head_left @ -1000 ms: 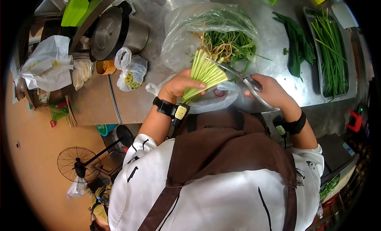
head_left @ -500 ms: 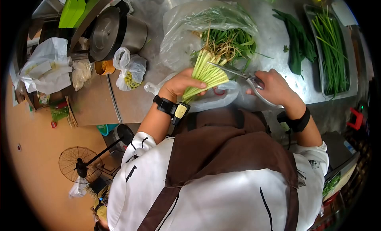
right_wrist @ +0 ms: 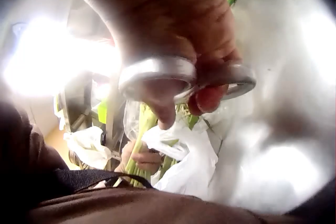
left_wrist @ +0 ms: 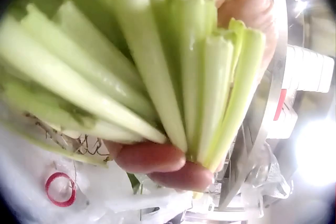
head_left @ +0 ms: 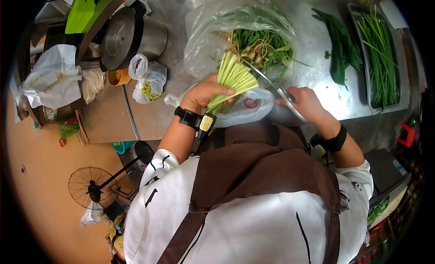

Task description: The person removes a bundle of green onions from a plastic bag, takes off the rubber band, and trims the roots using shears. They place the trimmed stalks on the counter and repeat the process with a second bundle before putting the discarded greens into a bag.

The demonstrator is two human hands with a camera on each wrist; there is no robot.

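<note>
My left hand [head_left: 206, 92] grips a fanned bunch of pale green stalks [head_left: 233, 78], its thumb across them. Cut ends of the stalks [left_wrist: 205, 50] show close up in the left wrist view, with fingertips curled underneath. Stringy roots top the bunch's far end. Fingers of my right hand [head_left: 308, 103] go through the handle loops of metal scissors [head_left: 277, 86]. The blades reach up and left to the root end of the bunch. Right behind lie leafy greens with roots [head_left: 267, 46] in a clear plastic bag [head_left: 199, 51].
A thin white bag [head_left: 263, 110] with a red ring [head_left: 250, 103] lies below the bunch. At right are dark green leaves [head_left: 337, 46] and a metal tray [head_left: 365, 91] of long green stems. A lidded pot [head_left: 152, 37] and a tied bag [head_left: 156, 78] stand left.
The bunch has tilted and shifted slightly left. The scissors have swung to a steeper angle, their tips moving up towards the roots, and the right hand has moved a little left and down.
</note>
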